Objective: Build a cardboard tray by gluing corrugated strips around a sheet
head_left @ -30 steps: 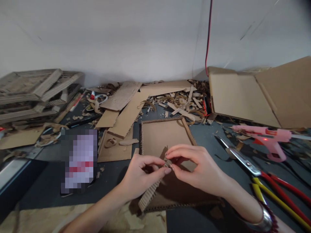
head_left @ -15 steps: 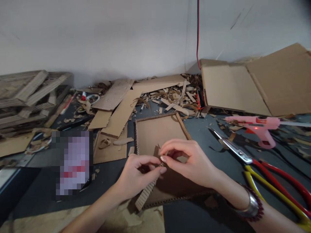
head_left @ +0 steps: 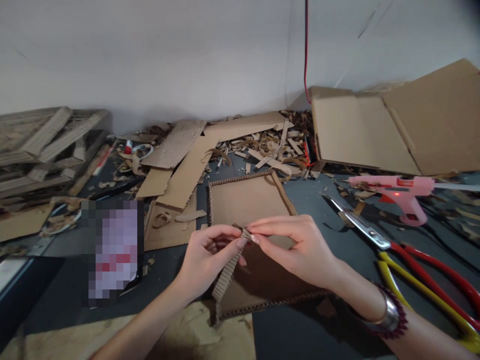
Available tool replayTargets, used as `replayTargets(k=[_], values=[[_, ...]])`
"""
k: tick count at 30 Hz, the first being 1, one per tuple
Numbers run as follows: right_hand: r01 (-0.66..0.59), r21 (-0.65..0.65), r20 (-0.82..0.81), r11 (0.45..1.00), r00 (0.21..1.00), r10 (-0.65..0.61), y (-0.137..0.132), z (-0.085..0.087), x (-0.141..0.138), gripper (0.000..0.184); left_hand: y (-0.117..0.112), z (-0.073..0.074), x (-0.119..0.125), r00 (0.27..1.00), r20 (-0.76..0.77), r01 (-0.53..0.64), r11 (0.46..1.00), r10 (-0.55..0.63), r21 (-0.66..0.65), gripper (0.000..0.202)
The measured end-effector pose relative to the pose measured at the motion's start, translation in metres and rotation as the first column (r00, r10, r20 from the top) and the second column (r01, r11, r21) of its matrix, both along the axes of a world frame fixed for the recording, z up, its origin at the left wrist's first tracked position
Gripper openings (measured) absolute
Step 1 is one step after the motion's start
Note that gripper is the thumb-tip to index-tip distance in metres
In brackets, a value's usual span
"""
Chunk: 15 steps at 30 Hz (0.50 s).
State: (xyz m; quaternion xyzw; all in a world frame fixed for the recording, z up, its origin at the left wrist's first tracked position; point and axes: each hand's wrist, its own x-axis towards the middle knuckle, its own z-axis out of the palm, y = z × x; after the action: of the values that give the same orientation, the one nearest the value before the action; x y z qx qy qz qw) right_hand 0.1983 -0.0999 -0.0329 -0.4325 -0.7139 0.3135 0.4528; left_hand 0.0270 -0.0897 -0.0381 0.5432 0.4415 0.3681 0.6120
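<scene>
A narrow corrugated cardboard strip (head_left: 227,278) slants down from my fingers, its ridged side facing me. My left hand (head_left: 210,255) pinches it near its upper end between thumb and fingers. At that same end, my right hand (head_left: 290,242) grips the strip's tip with thumb and index finger. Both hands hover over a shallow cardboard tray (head_left: 240,200), whose raised edges are lined with corrugated strip. The tray lies on the dark table, and my hands and their shadow cover much of its middle.
Red-and-yellow-handled scissors (head_left: 375,237) lie to the right, below a pink glue gun (head_left: 405,192) with a lit red light. An open cardboard box (head_left: 360,130) stands behind. Scraps and cardboard pieces (head_left: 187,180) spread along the wall. A blurred-out phone-like object (head_left: 116,250) lies left.
Both hands have risen slightly with the strip. Its upper end now shows bent or frayed between my fingertips, and its lower end has lifted a little.
</scene>
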Motion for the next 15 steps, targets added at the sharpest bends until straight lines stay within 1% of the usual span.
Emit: replayTargets(k=[3, 8, 10, 15], values=[[-0.004, 0.016, -0.007, 1.0, 1.0, 0.004, -0.0006, 0.0, -0.0002, 0.015, 0.0014, 0.0011, 0.0022, 1.0, 0.0, -0.023, 0.999, 0.023, -0.041, 0.017], [0.015, 0.019, -0.026, 1.0, 1.0, -0.014, -0.0004, -0.0017, -0.0002, 0.009, 0.0016, 0.0017, 0.0027, 0.999, -0.004, -0.034, 0.999, 0.034, -0.027, 0.017], [0.01, -0.013, -0.031, 1.0, 0.999, -0.011, 0.0002, -0.0016, -0.0002, 0.007, 0.0013, 0.0009, 0.002, 1.0, 0.005, -0.015, 1.0, 0.015, -0.013, 0.014], [-0.018, -0.107, -0.054, 0.994, 0.998, 0.012, 0.0019, 0.0013, 0.0, 0.01, -0.0001, 0.0004, 0.0013, 0.999, 0.021, 0.024, 1.0, -0.024, 0.011, 0.008]])
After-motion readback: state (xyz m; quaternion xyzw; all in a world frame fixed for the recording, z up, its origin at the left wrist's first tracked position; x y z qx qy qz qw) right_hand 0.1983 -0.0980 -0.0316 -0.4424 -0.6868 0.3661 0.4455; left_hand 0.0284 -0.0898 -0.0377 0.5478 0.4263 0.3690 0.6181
